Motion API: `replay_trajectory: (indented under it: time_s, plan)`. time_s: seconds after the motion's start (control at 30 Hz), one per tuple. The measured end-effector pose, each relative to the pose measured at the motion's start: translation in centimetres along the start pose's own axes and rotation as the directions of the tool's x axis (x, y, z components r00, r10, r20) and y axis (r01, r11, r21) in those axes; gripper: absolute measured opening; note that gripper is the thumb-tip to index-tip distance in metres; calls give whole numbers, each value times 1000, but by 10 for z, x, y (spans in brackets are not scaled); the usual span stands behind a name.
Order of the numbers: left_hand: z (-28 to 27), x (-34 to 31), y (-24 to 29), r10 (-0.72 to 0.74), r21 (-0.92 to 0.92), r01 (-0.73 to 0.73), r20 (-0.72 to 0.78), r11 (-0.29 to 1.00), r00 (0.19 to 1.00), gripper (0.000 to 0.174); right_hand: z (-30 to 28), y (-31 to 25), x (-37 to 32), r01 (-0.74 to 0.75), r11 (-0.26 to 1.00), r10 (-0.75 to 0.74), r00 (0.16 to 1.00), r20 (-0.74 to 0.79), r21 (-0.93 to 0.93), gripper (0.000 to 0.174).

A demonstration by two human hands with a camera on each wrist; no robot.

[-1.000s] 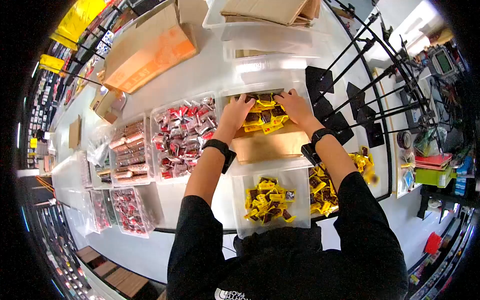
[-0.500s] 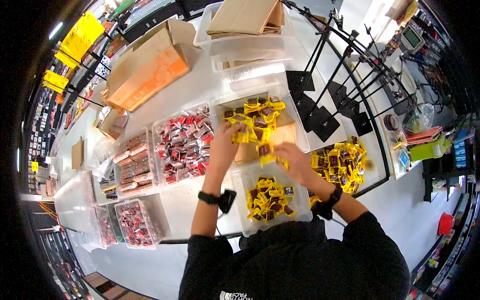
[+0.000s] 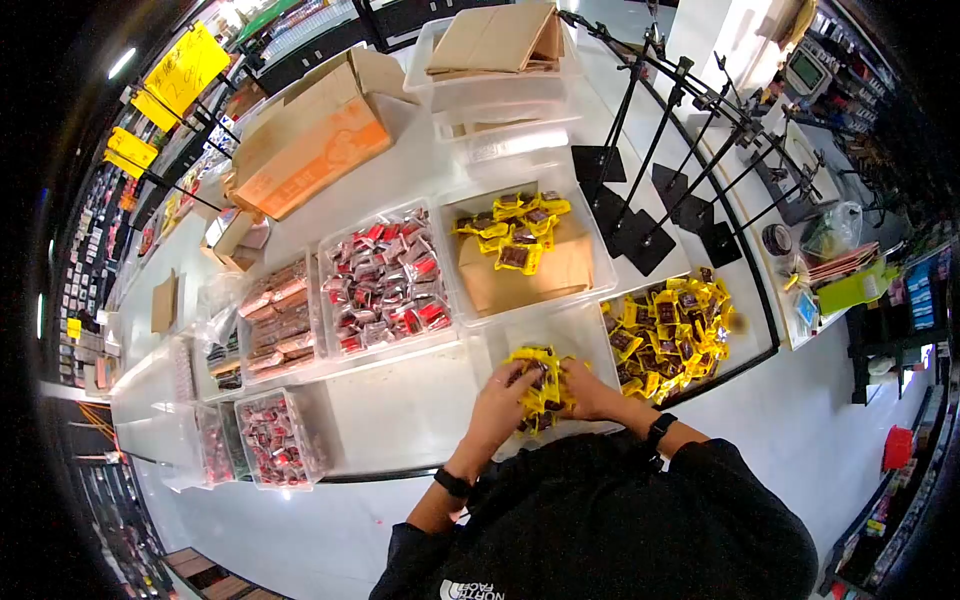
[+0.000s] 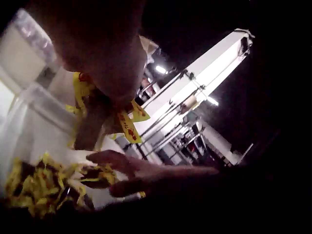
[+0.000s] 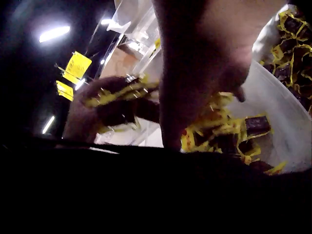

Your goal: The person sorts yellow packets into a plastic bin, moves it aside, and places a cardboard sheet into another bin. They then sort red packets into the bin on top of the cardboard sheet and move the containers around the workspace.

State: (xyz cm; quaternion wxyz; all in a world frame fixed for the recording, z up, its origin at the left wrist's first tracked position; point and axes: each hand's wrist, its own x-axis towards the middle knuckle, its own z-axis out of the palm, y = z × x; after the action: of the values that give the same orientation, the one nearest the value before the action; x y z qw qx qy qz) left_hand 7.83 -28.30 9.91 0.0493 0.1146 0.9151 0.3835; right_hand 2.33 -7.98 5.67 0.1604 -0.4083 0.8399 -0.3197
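Both hands are over the near clear plastic bin (image 3: pixel 492 335), at the person's front. My left hand (image 3: pixel 497 402) grips several yellow-wrapped brown snack packets (image 3: pixel 540 372); in the left wrist view yellow wrapper ends (image 4: pixel 127 127) stick out below its fingers. Opposite it, my right hand (image 3: pixel 592 393) is at the right side of the same packets. The left wrist view shows the right hand (image 4: pixel 141 176) with its fingers spread beside a packet (image 4: pixel 97 176). More yellow packets (image 5: pixel 229 139) lie in the bin beneath the hands.
Beyond is a larger clear bin (image 3: pixel 606 262) with cardboard and several yellow packets. A heap of yellow packets (image 3: pixel 672 335) lies to the right. Bins of red-and-silver packets (image 3: pixel 385 280) and brown packs (image 3: pixel 280 325) stand left. Black stands (image 3: pixel 640 240) rise at back right.
Both hands have come from the far bin back to the near bin, bringing yellow packets. Fewer packets lie on the cardboard in the far bin.
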Motion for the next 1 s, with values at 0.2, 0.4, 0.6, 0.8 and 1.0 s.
replay_trajectory:
  time_s: [0.2, 0.4, 0.6, 0.8, 1.0]
  plan:
    - [18, -1, -43, -47, 95, 21, 285, 995, 957, 44, -32, 19, 13, -253, 966, 256, 883, 394, -62, 59]
    - [-81, 96, -12, 23, -23, -27, -187, 999, 982, 36, -127, 2, 98, -265, 918, 348, 895, -277, 296, 48]
    - [-72, 194, -38, 134, 491, -66, -105, 869, 985, 71, -122, 62, 183, -220, 895, 131, 962, -241, -388, 91]
    - [-67, 223, -85, -49, 553, 36, 9, 832, 999, 96, -124, 80, 210, -184, 867, 188, 981, -38, -464, 97]
    - [-86, 243, -97, 5, 458, -57, 113, 887, 994, 82, -149, 89, 229, -166, 935, 220, 965, 144, -314, 86]
